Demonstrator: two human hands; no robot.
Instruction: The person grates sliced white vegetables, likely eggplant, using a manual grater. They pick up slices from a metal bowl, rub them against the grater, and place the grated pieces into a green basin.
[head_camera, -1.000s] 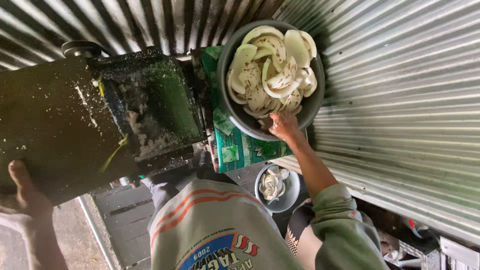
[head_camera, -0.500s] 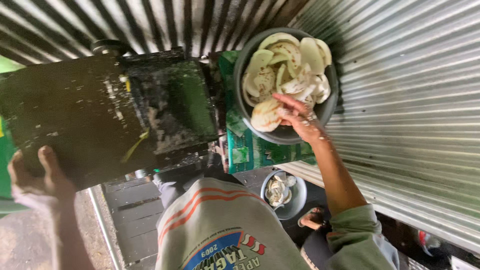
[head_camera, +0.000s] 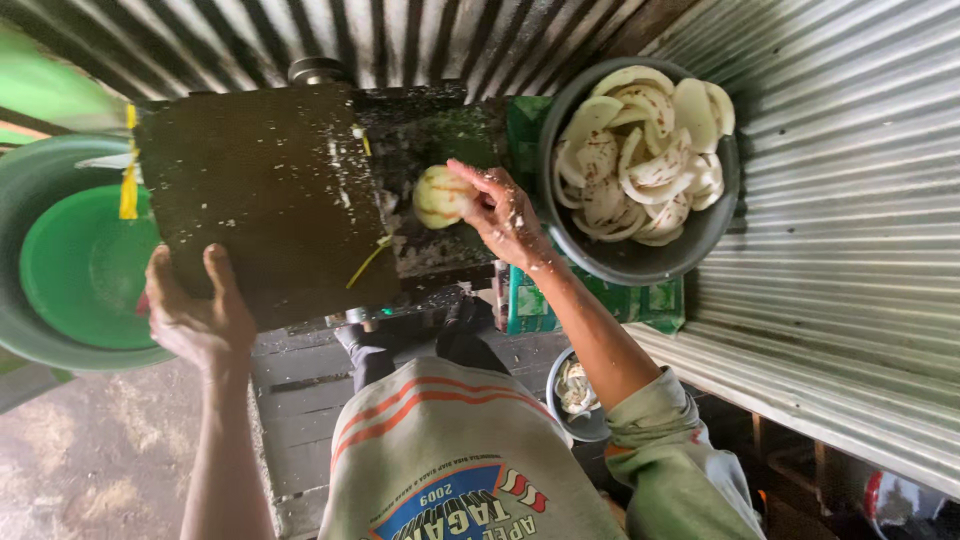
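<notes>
Over dark speckled board (head_camera: 260, 190) | right hand (head_camera: 505, 215) pinching pale round slice (head_camera: 443, 196) | left hand (head_camera: 195, 315) gripping edge

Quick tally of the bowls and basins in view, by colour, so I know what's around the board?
Green basin: 1
Large dark bowl of pale slices: 1
Small grey bowl below: 1
Total: 3

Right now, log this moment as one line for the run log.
left hand: grips dark board edge | right hand: holds pale peeled piece over board | grey bowl: full of slices | green basin: left
</notes>
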